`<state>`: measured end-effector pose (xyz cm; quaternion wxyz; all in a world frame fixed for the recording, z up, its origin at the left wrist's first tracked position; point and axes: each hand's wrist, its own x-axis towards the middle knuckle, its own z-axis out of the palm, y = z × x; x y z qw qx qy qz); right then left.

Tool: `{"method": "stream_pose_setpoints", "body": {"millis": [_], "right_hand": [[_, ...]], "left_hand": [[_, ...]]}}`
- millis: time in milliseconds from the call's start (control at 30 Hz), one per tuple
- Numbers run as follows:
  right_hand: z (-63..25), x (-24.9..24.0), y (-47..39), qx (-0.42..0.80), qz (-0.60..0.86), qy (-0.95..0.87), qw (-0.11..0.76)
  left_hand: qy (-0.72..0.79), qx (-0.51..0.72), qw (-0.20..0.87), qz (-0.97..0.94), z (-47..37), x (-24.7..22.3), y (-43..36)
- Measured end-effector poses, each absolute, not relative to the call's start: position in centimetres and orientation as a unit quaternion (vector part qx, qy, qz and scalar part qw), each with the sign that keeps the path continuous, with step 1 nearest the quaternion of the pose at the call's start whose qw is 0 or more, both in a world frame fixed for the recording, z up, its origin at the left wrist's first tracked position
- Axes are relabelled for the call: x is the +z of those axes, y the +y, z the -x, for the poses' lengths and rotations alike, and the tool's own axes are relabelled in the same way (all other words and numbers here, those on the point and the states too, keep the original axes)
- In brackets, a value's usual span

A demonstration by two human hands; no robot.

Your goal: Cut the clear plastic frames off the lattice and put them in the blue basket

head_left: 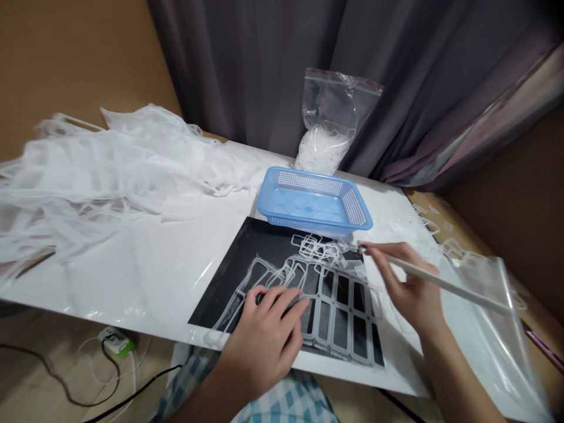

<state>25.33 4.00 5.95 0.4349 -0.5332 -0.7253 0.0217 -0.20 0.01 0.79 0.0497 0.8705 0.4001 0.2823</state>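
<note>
My left hand (pixel 271 332) lies with its fingers spread on a translucent sheet of rectangular frames (pixel 348 311), which rests on a black mat (pixel 233 264). My right hand (pixel 409 288) grips a long white pen-like tool (pixel 445 284), its tip end near the mat's upper right edge. Small loose white frames (pixel 315 248) are heaped at the top of the mat, left of that tip. Just behind the mat stands a blue basket (pixel 308 202) with mesh sides.
A large pile of white strips (pixel 110 170) covers the table's left side. Behind the basket, a zip bag (pixel 328 129) holds white pieces. Clear plastic (pixel 489 294) and scattered frames lie at the right. A power strip (pixel 117 341) and cables are on the floor.
</note>
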Motion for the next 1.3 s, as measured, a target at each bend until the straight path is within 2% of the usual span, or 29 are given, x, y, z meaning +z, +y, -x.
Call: {"method": "stream_pose_setpoints", "body": {"millis": [100,267,400,533,767,1300], "right_hand": [[-24.5,5.8,3.7,0.178,0.514,-0.774,0.325],[-22.7,5.3,2.9,0.303,0.458,-0.773,0.318],[-21.4,4.9,1.7,0.412,0.426,-0.761,0.264],[-20.8,4.5,1.0,0.467,0.410,-0.751,0.222],[-20.5,4.4,1.1,0.437,0.392,-0.781,0.215],[-19.9,2.9,0.6,0.295,0.301,-0.879,0.224]], "left_hand": [[0.362,0.326,0.067,-0.871,0.7,1.1,-0.7],[0.338,0.326,0.074,-0.880,2.1,0.9,-2.5],[0.326,0.306,0.053,-0.893,2.8,0.3,-2.9],[0.320,0.263,0.005,-0.910,3.1,-0.3,-2.3],[0.305,0.277,-0.059,-0.909,3.5,-1.6,-1.8],[0.307,0.315,-0.023,-0.898,3.3,-1.6,-1.5]]}}
